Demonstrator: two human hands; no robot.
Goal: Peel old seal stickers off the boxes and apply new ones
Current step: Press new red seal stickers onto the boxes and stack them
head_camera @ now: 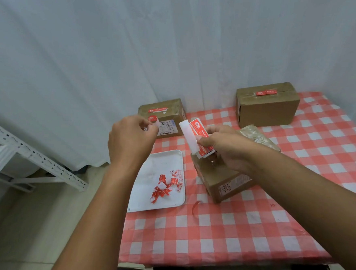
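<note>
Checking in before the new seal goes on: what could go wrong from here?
1. The red seal sticker pinched by the left hand hangs free in the air; it might curl and stick to itself or the fingers.
2. The stack of red-and-white sticker sheets in the right hand has its white backing peeled loose, which could tear.
3. The white plastic tray of crumpled old stickers overhangs the table edge; an elbow might tip it.

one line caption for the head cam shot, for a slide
Left hand pinches a red seal sticker while the right hand holds a sticker stack above a cardboard box.
</note>
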